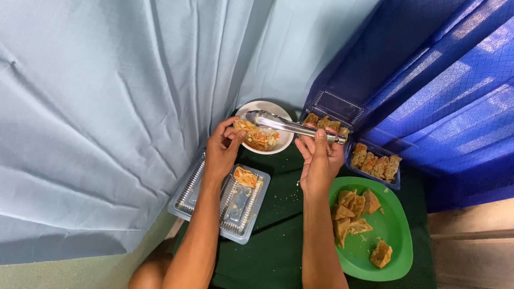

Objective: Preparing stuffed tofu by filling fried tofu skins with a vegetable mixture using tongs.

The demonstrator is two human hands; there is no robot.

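Observation:
My left hand [222, 150] holds a piece of fried tofu [243, 126] at the rim of a white bowl [267, 107] of shredded vegetable filling [262, 140]. My right hand [319, 158] grips metal tongs [284, 124] whose tips reach over the bowl, right beside the tofu piece. Below my left hand lies a clear plastic tray [243, 214] with one filled tofu piece [246, 176] in it.
A green plate [396, 235] with several fried tofu pieces sits at the right. Two clear trays of tofu [375, 163] stand behind it on the dark green tablecloth [278, 214]. Light blue cloth hangs at the left, dark blue cloth at the right.

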